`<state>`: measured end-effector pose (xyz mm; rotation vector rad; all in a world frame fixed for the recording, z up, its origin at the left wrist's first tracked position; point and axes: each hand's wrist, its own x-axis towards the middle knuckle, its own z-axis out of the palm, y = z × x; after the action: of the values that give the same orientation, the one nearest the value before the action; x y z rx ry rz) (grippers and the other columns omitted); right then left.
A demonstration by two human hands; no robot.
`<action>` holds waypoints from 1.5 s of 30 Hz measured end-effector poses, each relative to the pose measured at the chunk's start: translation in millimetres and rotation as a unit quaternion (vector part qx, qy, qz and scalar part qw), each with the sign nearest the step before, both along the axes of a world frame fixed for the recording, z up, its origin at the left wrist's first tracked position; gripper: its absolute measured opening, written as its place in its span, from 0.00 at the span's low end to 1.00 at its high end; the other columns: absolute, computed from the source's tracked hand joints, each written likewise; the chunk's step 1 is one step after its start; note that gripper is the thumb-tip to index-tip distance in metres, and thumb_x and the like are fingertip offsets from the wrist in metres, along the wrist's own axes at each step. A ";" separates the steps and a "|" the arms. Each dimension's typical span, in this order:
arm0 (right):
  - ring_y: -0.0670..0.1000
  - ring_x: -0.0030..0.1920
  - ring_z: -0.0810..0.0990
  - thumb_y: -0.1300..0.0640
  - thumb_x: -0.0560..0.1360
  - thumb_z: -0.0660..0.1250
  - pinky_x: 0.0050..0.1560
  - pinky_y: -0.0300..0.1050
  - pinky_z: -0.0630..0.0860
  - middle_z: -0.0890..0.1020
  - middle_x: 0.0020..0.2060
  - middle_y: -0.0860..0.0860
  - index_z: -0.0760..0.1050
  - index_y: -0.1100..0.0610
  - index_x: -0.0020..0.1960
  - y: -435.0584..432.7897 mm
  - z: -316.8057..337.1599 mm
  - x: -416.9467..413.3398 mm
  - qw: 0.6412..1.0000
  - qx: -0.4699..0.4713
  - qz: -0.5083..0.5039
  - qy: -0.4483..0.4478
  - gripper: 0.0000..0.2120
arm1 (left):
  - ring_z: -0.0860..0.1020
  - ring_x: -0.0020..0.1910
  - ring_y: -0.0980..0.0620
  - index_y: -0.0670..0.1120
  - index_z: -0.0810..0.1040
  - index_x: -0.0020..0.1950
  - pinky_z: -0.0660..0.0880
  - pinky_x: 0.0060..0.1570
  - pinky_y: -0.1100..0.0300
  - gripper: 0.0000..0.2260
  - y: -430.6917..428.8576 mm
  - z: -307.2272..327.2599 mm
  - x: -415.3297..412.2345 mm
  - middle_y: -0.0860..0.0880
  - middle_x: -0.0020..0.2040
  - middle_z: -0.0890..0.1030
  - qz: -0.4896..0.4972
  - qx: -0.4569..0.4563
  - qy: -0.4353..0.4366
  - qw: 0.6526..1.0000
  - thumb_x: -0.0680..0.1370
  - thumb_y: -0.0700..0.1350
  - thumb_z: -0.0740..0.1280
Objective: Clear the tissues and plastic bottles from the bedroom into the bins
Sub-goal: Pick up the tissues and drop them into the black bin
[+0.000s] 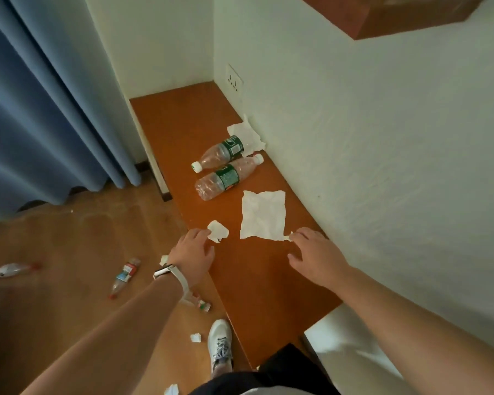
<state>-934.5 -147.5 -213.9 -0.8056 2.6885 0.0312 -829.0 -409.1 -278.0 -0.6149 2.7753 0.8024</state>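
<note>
Left hand (193,253), grip loose, touches crumpled tissue (218,231); right hand (315,256), grip spread, seemingly touches flat tissue (263,213).

Domestic room, consistent with a bedroom corner: full-length blue curtains (40,109) hang to a wood-plank floor (69,238), and an orange-brown counter (188,121) runs along a white plastered wall (382,138) fitted with a socket (234,80). A wooden cabinet (397,15) of similar colour is mounted on the wall above. Plastic bottles (220,181) and tissues (263,215) lie scattered on counter and floor as household litter.
</note>
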 end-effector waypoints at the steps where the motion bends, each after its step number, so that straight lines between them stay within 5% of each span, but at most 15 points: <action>1: 0.49 0.68 0.69 0.44 0.78 0.61 0.64 0.44 0.69 0.68 0.71 0.47 0.66 0.48 0.72 -4.4 -7.1 -6.0 1.000 -0.006 -0.008 -0.007 0.23 | 0.70 0.68 0.47 0.50 0.69 0.71 0.69 0.66 0.51 0.19 -2.1 -3.8 -5.7 0.49 0.70 0.71 0.001 0.004 0.002 1.000 0.80 0.49 0.61; 10: 0.47 0.57 0.74 0.42 0.76 0.64 0.52 0.38 0.74 0.72 0.61 0.48 0.66 0.48 0.67 -46.4 -74.9 -42.2 0.998 -0.038 -0.040 -0.019 0.22 | 0.69 0.67 0.47 0.52 0.67 0.72 0.70 0.65 0.51 0.20 0.8 -24.8 -46.7 0.50 0.70 0.70 0.005 0.009 -0.030 1.000 0.79 0.48 0.62; 20: 0.46 0.52 0.74 0.44 0.77 0.64 0.52 0.38 0.75 0.74 0.55 0.49 0.71 0.50 0.63 -65.9 -104.8 -68.8 0.997 -0.076 -0.015 0.028 0.17 | 0.71 0.58 0.51 0.53 0.73 0.66 0.72 0.56 0.55 0.14 0.0 -42.3 -62.0 0.52 0.61 0.73 0.016 -0.005 -0.014 1.000 0.81 0.48 0.59; 45: 0.46 0.53 0.75 0.52 0.80 0.62 0.50 0.34 0.71 0.78 0.55 0.48 0.75 0.53 0.61 -50.0 -72.8 -57.8 0.992 -0.115 -0.057 0.016 0.12 | 0.74 0.47 0.50 0.50 0.78 0.49 0.71 0.46 0.57 0.05 -2.2 -26.6 -54.4 0.53 0.45 0.76 -0.004 0.036 0.055 0.998 0.79 0.45 0.63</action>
<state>-992.3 -197.5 -286.8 -0.7195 2.7979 -0.3013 -883.3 -411.3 -304.6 -0.5627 2.8295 0.9581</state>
